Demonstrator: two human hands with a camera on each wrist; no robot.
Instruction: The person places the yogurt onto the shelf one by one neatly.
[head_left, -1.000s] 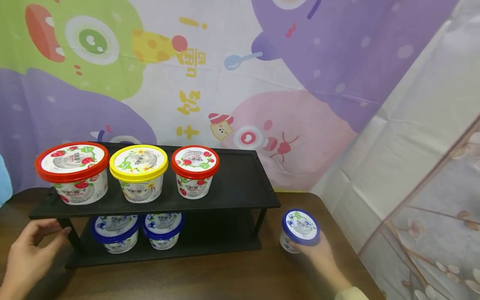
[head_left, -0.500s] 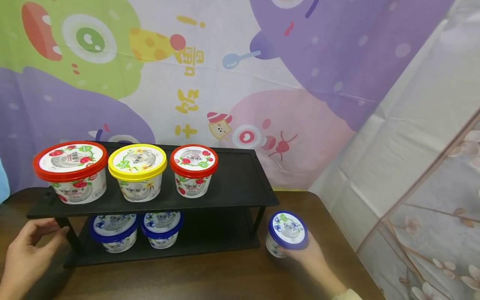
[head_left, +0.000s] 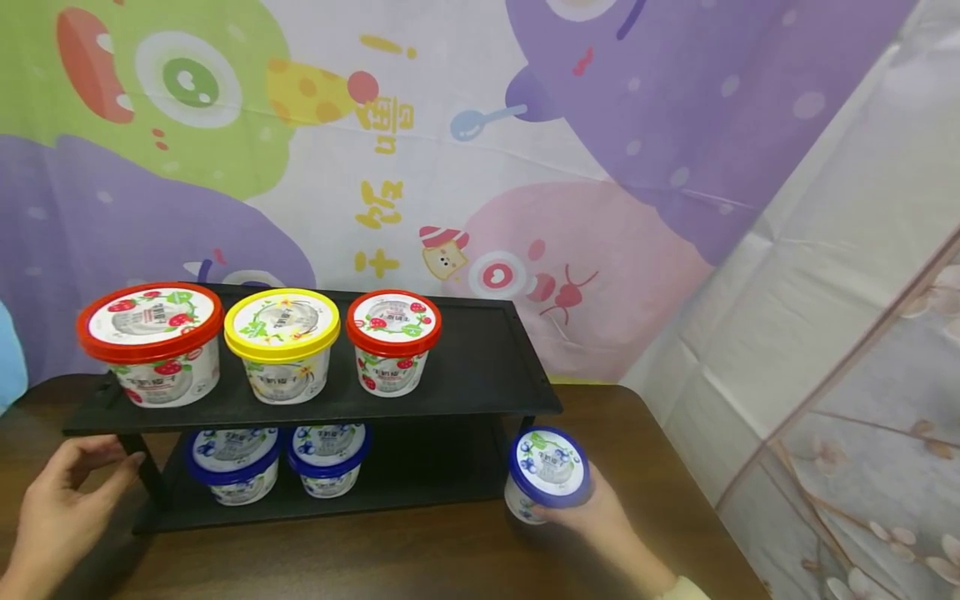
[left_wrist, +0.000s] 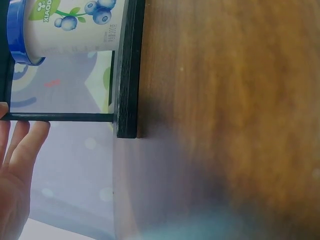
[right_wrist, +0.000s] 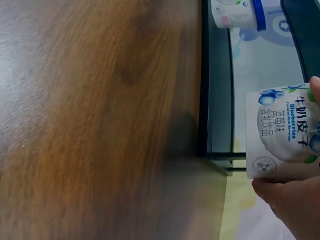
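Observation:
My right hand point(head_left: 592, 517) grips a blue-lidded blueberry tub point(head_left: 551, 467) by its side, close to the right front post of a black two-tier shelf point(head_left: 480, 350). The right wrist view shows the tub's printed wall point(right_wrist: 280, 135) between thumb and fingers. At the shelf's left end, my left hand point(head_left: 71, 500) holds the front post point(left_wrist: 75, 117), thumb on one side and fingers on the other. Two more blue-lidded tubs, a left one point(head_left: 234, 462) and a right one point(head_left: 328, 458), stand on the lower tier.
On the upper tier stand a large red-lidded tub point(head_left: 153, 342), a yellow-lidded tub point(head_left: 283, 342) and a smaller red-lidded tub point(head_left: 392, 342). The shelf stands on a brown wooden table point(head_left: 360, 554). Behind it hangs a cartoon-printed cloth point(head_left: 420, 167), with a pale curtain point(head_left: 795, 350) at the right.
My right hand has moved left with the blueberry tub, from the table's right side up to the shelf's right end. The left hand keeps its place on the post.

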